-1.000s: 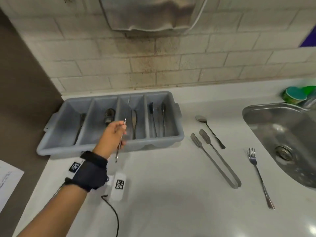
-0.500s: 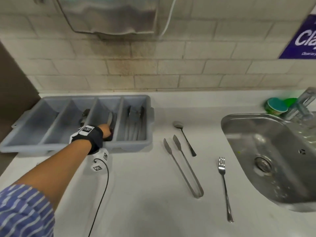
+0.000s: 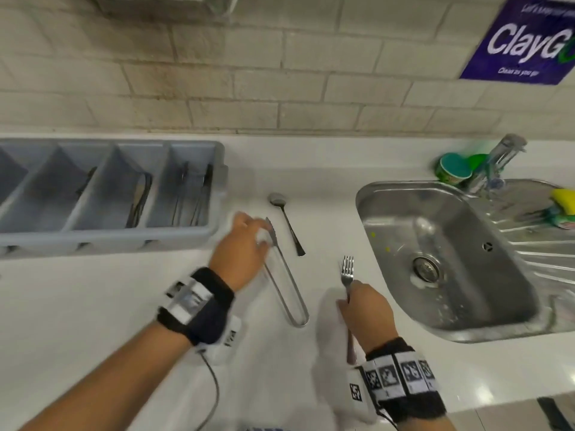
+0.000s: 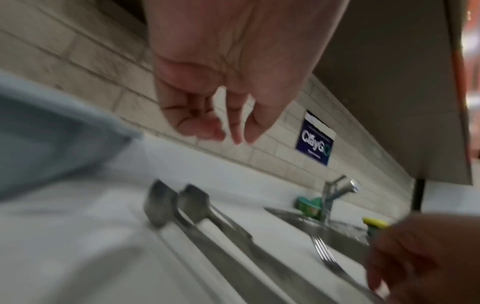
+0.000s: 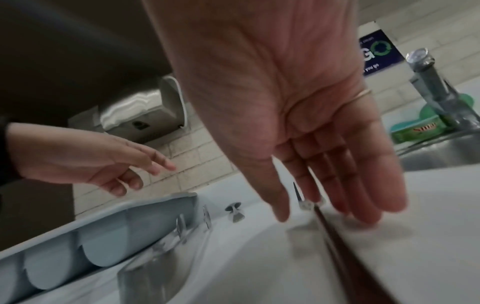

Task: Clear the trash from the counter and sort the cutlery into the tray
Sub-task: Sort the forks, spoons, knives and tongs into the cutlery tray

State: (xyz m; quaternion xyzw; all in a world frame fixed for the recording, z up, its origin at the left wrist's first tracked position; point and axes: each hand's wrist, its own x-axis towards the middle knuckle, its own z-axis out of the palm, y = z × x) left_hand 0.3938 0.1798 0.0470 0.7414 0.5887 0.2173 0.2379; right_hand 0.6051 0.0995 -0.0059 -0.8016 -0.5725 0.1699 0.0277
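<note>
Now that the knife's dropped in the tray (image 3: 214, 227), left hand (image 3: 239, 253) has swung over the tongs (image 3: 284, 287), fingers loose and empty, while right hand (image 3: 365, 309) reaches flat-fingered onto the fork (image 3: 346, 269) lying on the surface. Spoon (image 3: 284, 219) waits.

left hand (image 3: 239, 247), frame centre, fingers loosely extended; right hand (image 3: 367, 312), lower right, fingers straight, pointing down.

Grey four-compartment tray (image 3: 214, 188) at ten o'clock, holding cutlery. Steel tongs (image 3: 284, 284), spoon (image 3: 287, 225) and fork (image 3: 347, 272) lie flat on the counter, handles toward six o'clock.
</note>
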